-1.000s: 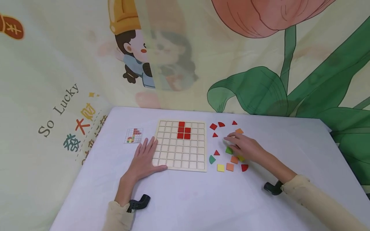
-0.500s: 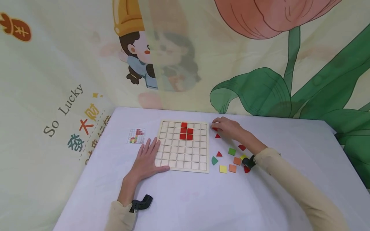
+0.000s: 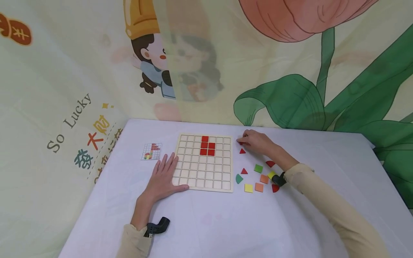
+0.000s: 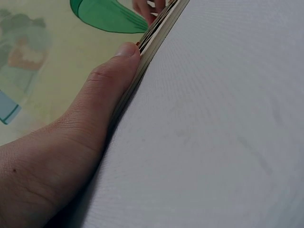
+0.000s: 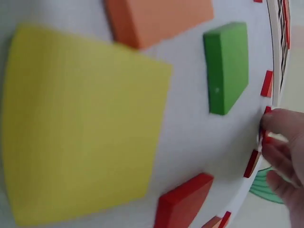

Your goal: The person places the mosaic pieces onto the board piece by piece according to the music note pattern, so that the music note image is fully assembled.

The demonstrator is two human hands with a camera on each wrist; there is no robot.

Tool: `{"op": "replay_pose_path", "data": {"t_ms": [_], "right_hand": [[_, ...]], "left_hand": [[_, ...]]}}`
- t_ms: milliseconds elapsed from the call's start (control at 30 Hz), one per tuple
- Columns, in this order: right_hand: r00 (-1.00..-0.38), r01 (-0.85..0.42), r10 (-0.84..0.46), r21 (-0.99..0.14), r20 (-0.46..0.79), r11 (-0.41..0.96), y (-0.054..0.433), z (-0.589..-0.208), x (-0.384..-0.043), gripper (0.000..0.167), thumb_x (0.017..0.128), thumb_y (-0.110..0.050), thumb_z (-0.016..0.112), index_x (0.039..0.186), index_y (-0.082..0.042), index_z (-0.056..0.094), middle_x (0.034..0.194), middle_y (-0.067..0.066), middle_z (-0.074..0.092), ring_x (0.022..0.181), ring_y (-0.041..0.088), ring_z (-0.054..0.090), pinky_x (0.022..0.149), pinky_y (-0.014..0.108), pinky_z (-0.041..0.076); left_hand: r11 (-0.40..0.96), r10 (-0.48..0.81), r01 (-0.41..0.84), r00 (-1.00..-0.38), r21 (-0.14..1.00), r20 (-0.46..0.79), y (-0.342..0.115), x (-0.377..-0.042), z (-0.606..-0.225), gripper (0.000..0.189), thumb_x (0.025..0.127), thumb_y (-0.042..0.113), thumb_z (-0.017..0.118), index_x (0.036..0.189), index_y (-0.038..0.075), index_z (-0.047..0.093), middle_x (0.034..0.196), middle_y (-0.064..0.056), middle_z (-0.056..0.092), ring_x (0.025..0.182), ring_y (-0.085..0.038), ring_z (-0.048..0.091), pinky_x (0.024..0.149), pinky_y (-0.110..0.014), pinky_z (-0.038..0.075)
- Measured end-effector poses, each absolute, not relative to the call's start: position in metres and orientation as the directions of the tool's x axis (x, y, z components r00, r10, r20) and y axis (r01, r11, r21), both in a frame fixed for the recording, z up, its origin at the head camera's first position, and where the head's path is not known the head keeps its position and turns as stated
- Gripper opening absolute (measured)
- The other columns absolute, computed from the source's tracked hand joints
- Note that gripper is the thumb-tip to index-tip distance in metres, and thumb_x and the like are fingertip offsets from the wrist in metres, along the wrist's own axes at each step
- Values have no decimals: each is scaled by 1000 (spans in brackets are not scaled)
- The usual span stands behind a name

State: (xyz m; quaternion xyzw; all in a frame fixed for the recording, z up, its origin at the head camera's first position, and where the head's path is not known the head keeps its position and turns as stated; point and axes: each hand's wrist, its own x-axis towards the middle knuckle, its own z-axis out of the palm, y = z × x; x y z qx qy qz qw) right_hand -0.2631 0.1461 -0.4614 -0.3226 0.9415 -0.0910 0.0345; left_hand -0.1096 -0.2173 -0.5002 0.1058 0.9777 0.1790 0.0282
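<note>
My left hand [image 3: 161, 178]: fingers spread, on left edge of pale wooden grid board [image 3: 206, 175] | My right hand [image 3: 257, 142]: pinching flat red piece [image 5: 265, 135] | Piece: on white-covered table [image 3: 206, 225], right of board

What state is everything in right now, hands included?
left hand: fingers spread, touching the board
right hand: fingertips on a red piece
board: flat, partly filled with red squares
card: flat, left of the board
green square: loose on the table
yellow squares: loose
orange squares: loose
red triangles: loose
</note>
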Motion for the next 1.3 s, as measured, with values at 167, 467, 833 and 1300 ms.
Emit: {"op": "replay_pose_path", "data": {"t_ms": [167,467,833,1300], "right_hand": [[-764,-645,-624,-193,166,739,140,-466,-261,28,85,-17,73,112,-16,74,97,6,66,81,17,59,66,28,54],[-666,-745,-723,-215,186,631,100,-468,-239,19,87,-22,70,104,-18,74,98,0,67,79,11,58,62,20,48],[-659,-737,-743,-294,114,608,84,-472,-234,18,88,-21,67,104,-16,72,103,1,62,73,8,53,62,17,45],[-645,-746,-759,-291,90,599,80,-474,-236,22,91,-23,66,111,-16,74,108,2,64,79,9,57,67,18,48]], "left_hand": [[914,216,192,-976,358,-26,-217,-109,-499,116,71,70,66,156,9,16,165,-9,11,153,-34,3,122,-55,7],[914,210,185,-977,360,-32,-217,-110,-500,116,71,71,65,156,10,16,165,-8,10,153,-33,3,122,-55,6],[914,212,187,-977,359,-33,-214,-112,-498,115,72,70,66,156,9,16,165,-8,11,153,-34,3,123,-55,7],[918,214,189,-976,348,-33,-217,-111,-500,116,72,71,65,156,9,16,165,-8,10,153,-34,3,123,-55,6]]}}
